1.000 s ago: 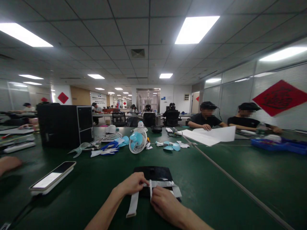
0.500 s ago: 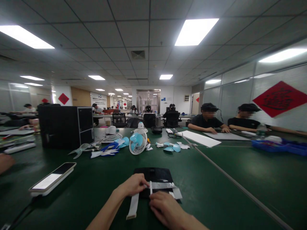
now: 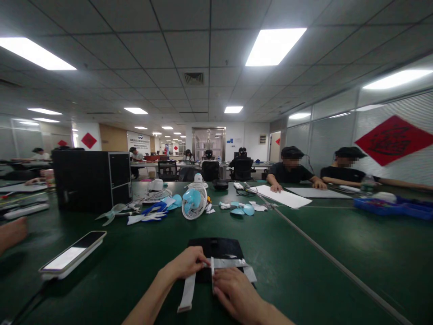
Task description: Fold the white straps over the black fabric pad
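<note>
A flat black panel (image 3: 221,246) lies on the green table with a silvery flat ribbon cable (image 3: 226,262) across it. One strip of whitish flat ribbon (image 3: 187,291) hangs over its near left edge, ending in a small connector. My left hand (image 3: 190,262) is closed, its thumb and forefinger pressed together on the ribbon by a narrow white strip (image 3: 212,266). From the right, my right hand (image 3: 237,291) bends over the panel, its fingertips against the lower part of that narrow strip. The palms hide part of the panel. A white piece (image 3: 250,274) sticks out at the right.
A phone (image 3: 72,253) on a white block with a cable lies at left. Farther back are a black computer case (image 3: 91,180), gloves (image 3: 149,216), a small fan (image 3: 194,203) and blue blades (image 3: 241,208). Co-workers sit at right behind white boards and a blue tray (image 3: 377,206).
My right hand has shifted slightly up along the narrow strip, its fingers now closer to my left. My left hand stays put. A co-worker's hand has moved onto the white board.
</note>
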`<action>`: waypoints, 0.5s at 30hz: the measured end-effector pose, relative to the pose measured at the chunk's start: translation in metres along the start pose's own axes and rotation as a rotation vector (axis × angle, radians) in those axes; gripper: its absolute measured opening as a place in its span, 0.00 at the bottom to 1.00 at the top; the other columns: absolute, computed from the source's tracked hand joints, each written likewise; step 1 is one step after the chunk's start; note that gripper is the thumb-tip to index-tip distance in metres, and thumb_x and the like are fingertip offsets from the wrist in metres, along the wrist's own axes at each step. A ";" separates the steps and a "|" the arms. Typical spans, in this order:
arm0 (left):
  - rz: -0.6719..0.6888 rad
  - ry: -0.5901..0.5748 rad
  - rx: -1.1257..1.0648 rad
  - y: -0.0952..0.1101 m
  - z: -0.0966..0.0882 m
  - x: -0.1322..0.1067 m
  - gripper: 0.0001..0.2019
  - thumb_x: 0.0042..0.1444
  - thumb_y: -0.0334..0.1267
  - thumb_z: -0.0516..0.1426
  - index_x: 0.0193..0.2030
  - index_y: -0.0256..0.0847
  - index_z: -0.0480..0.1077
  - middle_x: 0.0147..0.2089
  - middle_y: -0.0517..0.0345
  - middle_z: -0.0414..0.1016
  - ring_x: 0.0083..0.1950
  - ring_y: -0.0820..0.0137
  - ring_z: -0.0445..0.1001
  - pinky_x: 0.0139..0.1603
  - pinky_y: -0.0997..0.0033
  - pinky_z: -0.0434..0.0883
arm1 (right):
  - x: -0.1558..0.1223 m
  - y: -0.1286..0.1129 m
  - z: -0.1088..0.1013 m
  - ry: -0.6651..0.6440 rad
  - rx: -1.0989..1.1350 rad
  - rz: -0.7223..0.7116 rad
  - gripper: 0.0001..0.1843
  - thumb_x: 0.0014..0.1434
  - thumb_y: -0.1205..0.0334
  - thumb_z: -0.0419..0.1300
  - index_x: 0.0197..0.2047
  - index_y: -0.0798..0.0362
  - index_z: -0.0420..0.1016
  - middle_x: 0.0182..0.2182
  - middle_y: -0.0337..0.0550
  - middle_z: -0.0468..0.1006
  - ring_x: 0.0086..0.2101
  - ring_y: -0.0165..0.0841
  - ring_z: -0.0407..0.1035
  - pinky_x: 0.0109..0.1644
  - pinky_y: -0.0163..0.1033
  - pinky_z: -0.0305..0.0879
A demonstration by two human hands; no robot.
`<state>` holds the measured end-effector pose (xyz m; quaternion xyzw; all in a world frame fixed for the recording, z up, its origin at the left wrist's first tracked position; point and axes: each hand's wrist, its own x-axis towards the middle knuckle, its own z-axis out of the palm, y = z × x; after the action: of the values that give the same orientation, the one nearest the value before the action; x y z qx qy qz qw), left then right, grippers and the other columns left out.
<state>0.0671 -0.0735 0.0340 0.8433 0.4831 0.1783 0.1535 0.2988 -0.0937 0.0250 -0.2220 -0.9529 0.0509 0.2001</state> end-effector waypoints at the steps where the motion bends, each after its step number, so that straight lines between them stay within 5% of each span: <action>1: 0.000 -0.002 -0.006 0.000 0.000 0.000 0.13 0.61 0.43 0.52 0.48 0.51 0.76 0.40 0.59 0.70 0.40 0.72 0.68 0.43 0.75 0.63 | 0.002 0.002 0.001 0.019 0.004 0.029 0.15 0.63 0.62 0.50 0.49 0.51 0.75 0.50 0.46 0.77 0.51 0.38 0.68 0.58 0.43 0.57; 15: -0.023 -0.004 -0.053 0.002 -0.003 -0.002 0.12 0.61 0.41 0.53 0.46 0.51 0.77 0.41 0.60 0.70 0.42 0.72 0.68 0.46 0.75 0.64 | 0.020 0.008 -0.001 -0.076 0.031 0.162 0.26 0.62 0.54 0.53 0.61 0.56 0.67 0.60 0.54 0.68 0.59 0.45 0.61 0.64 0.48 0.53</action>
<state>0.0657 -0.0762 0.0374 0.8337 0.4875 0.1876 0.1791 0.2864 -0.0776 0.0319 -0.2931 -0.9378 0.0902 0.1625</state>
